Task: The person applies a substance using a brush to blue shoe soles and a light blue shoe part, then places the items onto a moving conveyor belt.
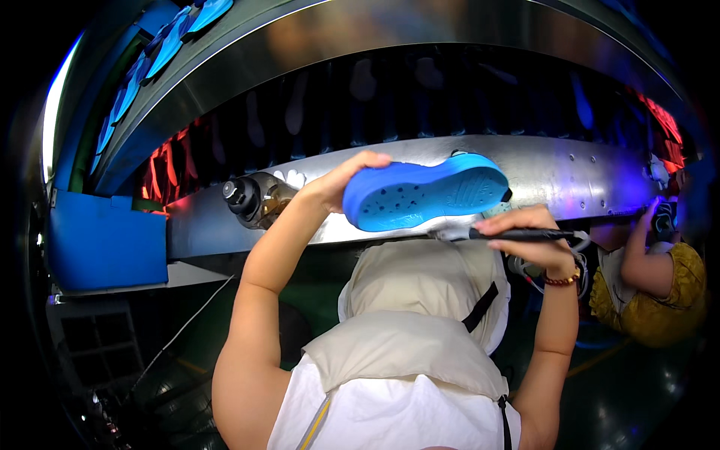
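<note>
My left hand [341, 180] grips one end of a blue foam clog [420, 191], its thumb and fingers closed round the darker blue side. The clog is tilted so its lighter blue face, dotted with small holes at the left part, turns toward me. Just below its right end, my right hand [529, 232] is closed round a black pen-shaped tool [517, 235]. A pale, blurred tip points left from the tool, close under the clog; whether it touches cannot be made out. A beaded bracelet [562, 279] circles my right wrist.
A metal ledge [555, 172] runs across ahead. On it stands a dark-capped bottle [259, 201], left of my left forearm. Dark slots with shoe-shaped pieces line the machine behind. A blue box [109, 244] is at left. At right sits a co-worker in yellow [679, 292]; cords [529, 274] hang nearby.
</note>
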`<state>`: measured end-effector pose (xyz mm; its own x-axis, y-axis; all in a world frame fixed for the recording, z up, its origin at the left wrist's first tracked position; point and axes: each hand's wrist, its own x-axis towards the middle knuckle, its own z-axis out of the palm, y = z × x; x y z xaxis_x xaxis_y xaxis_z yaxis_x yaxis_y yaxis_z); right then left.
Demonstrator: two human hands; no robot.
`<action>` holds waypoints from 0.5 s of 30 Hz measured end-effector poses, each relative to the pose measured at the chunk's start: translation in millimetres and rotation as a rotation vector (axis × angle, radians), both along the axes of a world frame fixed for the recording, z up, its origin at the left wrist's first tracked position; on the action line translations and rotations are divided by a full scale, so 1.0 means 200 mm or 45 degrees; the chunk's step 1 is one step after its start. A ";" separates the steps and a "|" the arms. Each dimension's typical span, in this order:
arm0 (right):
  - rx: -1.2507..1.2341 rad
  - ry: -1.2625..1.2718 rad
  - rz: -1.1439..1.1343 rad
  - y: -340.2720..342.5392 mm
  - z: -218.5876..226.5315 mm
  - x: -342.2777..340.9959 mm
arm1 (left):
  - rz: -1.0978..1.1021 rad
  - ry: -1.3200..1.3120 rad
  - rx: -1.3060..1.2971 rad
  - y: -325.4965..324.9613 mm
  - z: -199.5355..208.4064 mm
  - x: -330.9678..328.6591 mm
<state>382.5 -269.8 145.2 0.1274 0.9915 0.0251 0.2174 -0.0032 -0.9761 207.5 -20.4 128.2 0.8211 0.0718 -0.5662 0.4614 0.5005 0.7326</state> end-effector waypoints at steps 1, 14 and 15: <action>0.092 -0.030 0.055 -0.01 0.01 0.00 | 0.075 0.008 0.015 0.01 0.00 -0.01; 0.248 -0.360 -0.306 0.13 -0.14 -0.26 | 0.589 -0.487 -0.752 -0.31 -0.34 0.19; 0.335 -0.397 -0.142 0.11 -0.12 -0.27 | 0.588 -0.515 -0.753 -0.29 -0.34 0.17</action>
